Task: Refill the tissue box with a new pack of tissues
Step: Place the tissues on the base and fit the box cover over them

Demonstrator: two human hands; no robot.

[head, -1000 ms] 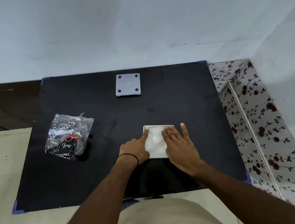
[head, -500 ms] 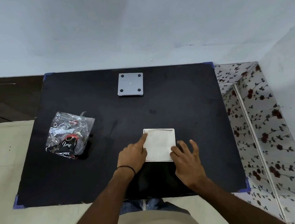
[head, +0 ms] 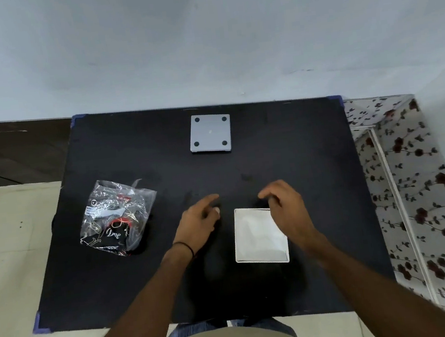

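A white square tissue box (head: 257, 236) sits open side up near the front of the black table (head: 315, 185), filled with white tissues. Its grey square bottom panel (head: 210, 133), with round black feet at the corners, lies apart at the table's far edge. My left hand (head: 198, 223) hovers just left of the box, fingers loosely curled, holding nothing. Above the box's far right corner my right hand (head: 287, 208) is raised with its fingers apart and empty. A crumpled clear plastic wrapper (head: 116, 218) with black and red print lies at the left.
The table has blue corner guards and stands against a pale wall. A floral-patterned surface (head: 419, 201) runs along the right side. Pale floor tiles (head: 11, 247) show on the left.
Both hands have lifted off the tissues in the box and moved apart, forward of it. The view has tilted, so the box appears closer to me.
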